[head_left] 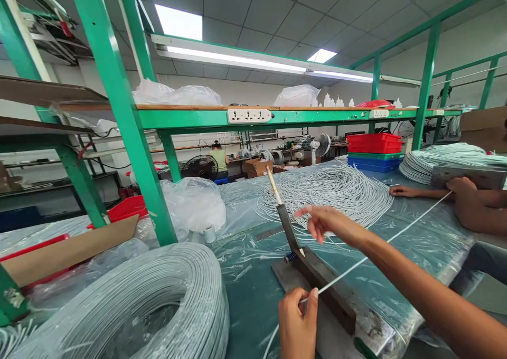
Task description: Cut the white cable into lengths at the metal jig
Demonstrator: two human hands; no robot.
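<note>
Left hand [297, 324] – fingers pinched closed on one thin, pale grey-white cable [348, 271], drawn in a line above the green, plastic-covered worktop [247, 280] to a co-worker's hand [462, 185] at right. Right hand [324, 223] – fingers loosely spread and bent, holding nothing, just beside the raised dark metal lever [288, 227] with worn pale handle. Large, tight coil of grey-white cable [202, 280], at left; loose, flat heap of like cable [336, 190], behind.
</note>
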